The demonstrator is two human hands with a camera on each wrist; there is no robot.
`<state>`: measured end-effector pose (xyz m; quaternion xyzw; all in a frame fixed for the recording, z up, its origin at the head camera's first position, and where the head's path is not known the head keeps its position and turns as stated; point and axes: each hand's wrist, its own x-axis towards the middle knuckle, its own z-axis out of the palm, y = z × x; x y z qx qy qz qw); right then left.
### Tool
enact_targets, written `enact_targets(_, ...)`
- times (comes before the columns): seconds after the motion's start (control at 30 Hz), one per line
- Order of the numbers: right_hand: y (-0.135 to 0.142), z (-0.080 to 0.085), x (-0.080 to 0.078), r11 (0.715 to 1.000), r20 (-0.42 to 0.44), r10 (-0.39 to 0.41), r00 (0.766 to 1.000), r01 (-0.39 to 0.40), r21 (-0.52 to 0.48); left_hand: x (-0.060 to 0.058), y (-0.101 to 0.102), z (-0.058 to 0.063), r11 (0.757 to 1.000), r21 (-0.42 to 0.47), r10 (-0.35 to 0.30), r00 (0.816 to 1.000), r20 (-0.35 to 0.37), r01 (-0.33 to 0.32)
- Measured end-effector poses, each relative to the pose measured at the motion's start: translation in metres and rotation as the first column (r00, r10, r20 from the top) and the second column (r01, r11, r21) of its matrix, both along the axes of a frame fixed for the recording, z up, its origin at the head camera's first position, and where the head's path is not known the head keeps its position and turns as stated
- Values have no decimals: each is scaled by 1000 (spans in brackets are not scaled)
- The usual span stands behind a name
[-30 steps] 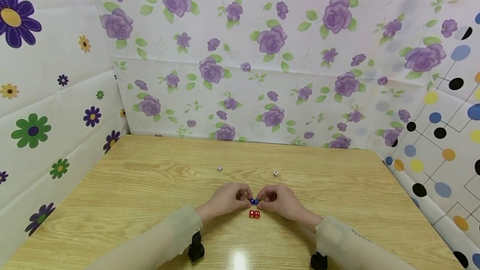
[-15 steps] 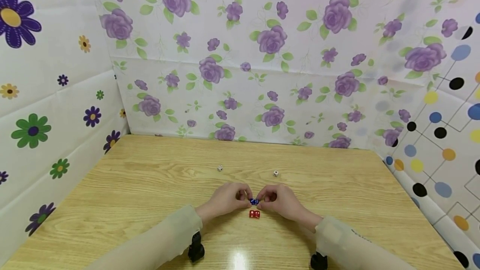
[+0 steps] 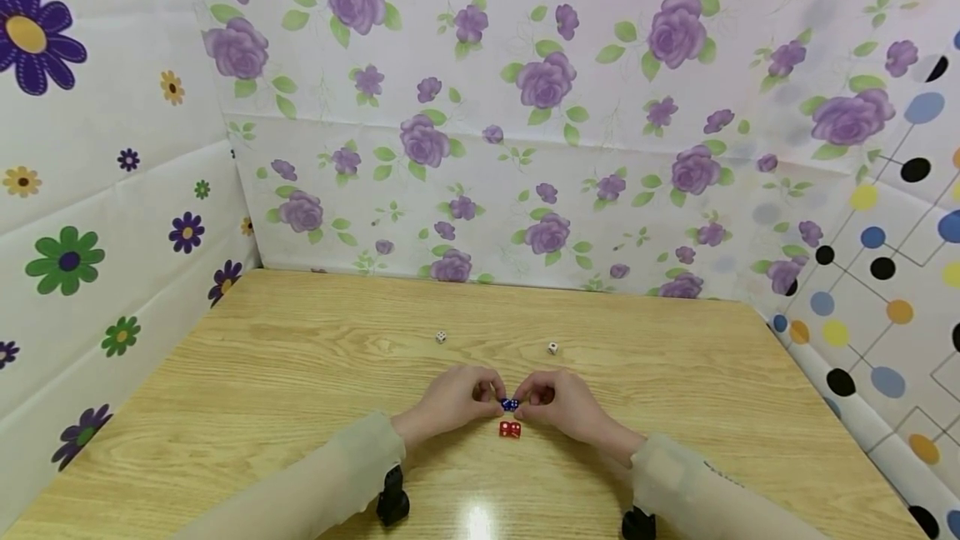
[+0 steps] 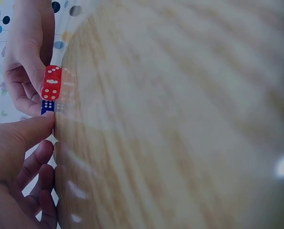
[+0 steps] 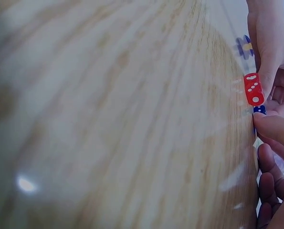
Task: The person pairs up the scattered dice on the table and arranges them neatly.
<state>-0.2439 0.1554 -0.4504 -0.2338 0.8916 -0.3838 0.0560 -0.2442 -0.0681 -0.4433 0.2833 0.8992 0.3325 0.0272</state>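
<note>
your left hand [image 3: 454, 397] and right hand [image 3: 564, 403] pinch the blue dice [image 3: 513, 405], likely squaring them up; next probably wants an even release.

You wear long sleeves in a pale, slightly greenish beige. Your left sleeve [image 3: 322, 473] looks plain on its visible side, with a loose cuff [image 3: 381, 437] that wrinkles a little. Your right sleeve [image 3: 697, 494] carries a short dark marking [image 3: 723, 473], too small to read. Below each cuff sits a black device: the left device [image 3: 392, 502] has a narrow top and a chunkier lower body, while the right device [image 3: 638, 524] is partly cut off by the head view's lower edge.
</note>
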Motion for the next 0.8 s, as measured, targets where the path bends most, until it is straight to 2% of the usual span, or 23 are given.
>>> enact_targets(0.8, 0, 1, 1, 1000, 11, -3, 1000, 3, -3, 0, -1, -3, 1000, 7, -6, 1000, -21, 6)
